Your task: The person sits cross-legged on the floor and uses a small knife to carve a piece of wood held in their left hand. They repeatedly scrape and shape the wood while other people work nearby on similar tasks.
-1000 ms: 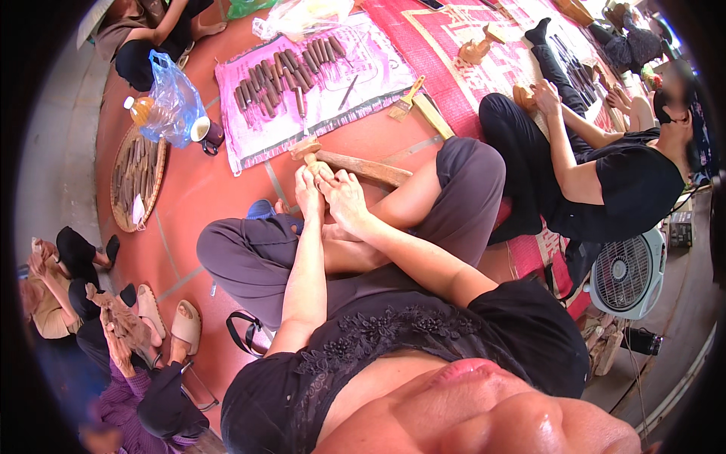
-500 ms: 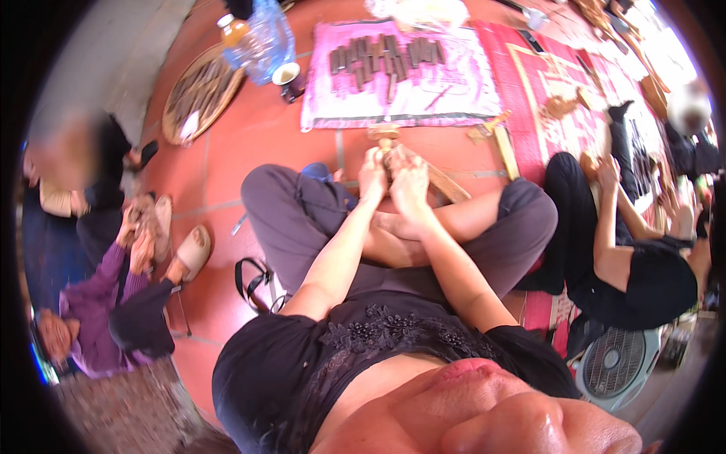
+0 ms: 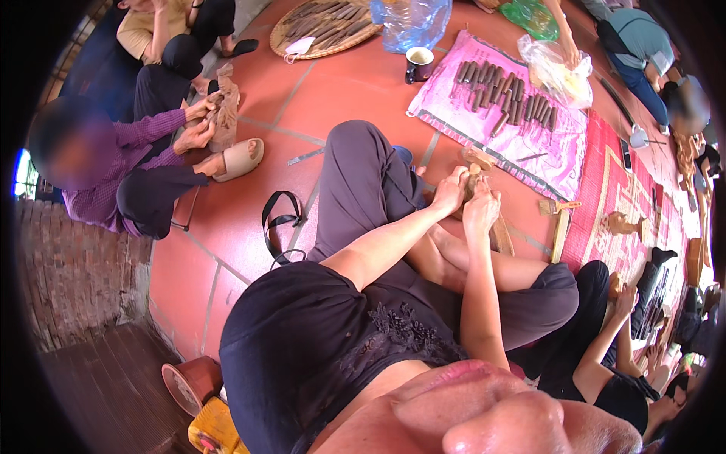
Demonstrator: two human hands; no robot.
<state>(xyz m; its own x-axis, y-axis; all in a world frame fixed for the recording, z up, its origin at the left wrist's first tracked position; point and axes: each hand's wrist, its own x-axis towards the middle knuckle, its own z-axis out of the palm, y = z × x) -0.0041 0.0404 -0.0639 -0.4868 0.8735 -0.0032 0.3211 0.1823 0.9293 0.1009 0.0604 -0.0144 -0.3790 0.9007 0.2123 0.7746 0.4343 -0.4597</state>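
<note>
My left hand (image 3: 451,190) is closed around a small light-brown wooden piece (image 3: 478,158), whose end sticks out beyond my fingers. Close beside it, my right hand (image 3: 482,210) is also closed on the piece; any small tool in its fingers is hidden. Under my right hand a wooden board (image 3: 500,236) slants down toward my crossed legs. Just past my hands spreads a pink sheet (image 3: 544,166) bearing several dark brown rods (image 3: 495,87), laid in rows.
To the right lie a flat brush (image 3: 560,206), a wooden strip (image 3: 560,236) and a red mat (image 3: 597,189). Farther off are a dark mug (image 3: 419,65), a clear bag (image 3: 558,72) and a round woven tray (image 3: 280,38). A co-worker (image 3: 113,159) sits left; others sit right.
The view has swung toward the left, so the sheet and my hands appear farther right. Both hands stay together on the wooden piece. A person's hand now shows at the clear bag.
</note>
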